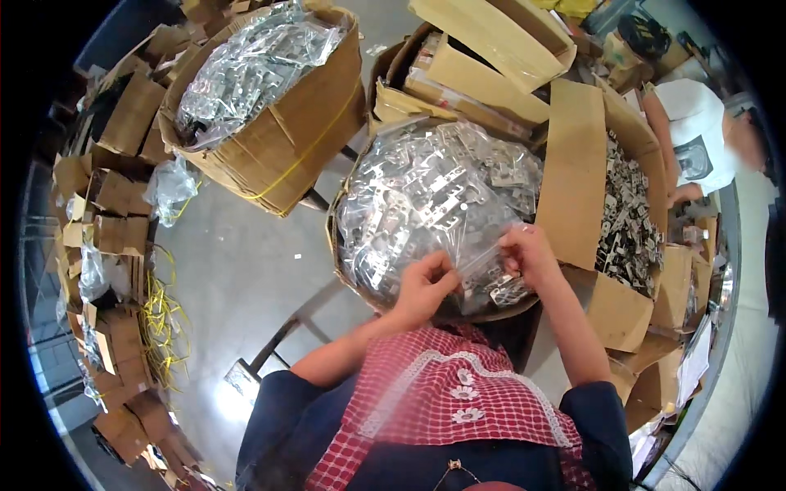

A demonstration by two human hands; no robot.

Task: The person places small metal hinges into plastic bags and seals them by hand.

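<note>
Bag [478,265] of clear film held by its edge, over packed metal parts [426,184]

With the bag taken as the hub and twelve o'clock as the top of the view, it is placed over the near side of the central carton [334,237]. Its ridged edge is slanted from eight o'clock up to two, so its long axis is laid roughly along the line between the hands. That edge is met from eight by the left hand [424,288] and from between two and three by the right hand [528,252]; neither is clearly nearer. On the left, thumb and fingers are closed narrowly on the film, the back of the hand turned upward; on the right, the fingers are curled in and the film is pinched. How much is gathered under the fingertips cannot be told. Bent arms are brought in from eight and between four and five, beside a red checked apron [467,401] at six.

Farther out, a tall carton [278,147] of bagged pieces is seen at ten, an open carton [471,74] at twelve, loose pieces [626,217] toward three, a co-worker [696,123] at two, and yellow strapping [164,319] at nine.
</note>
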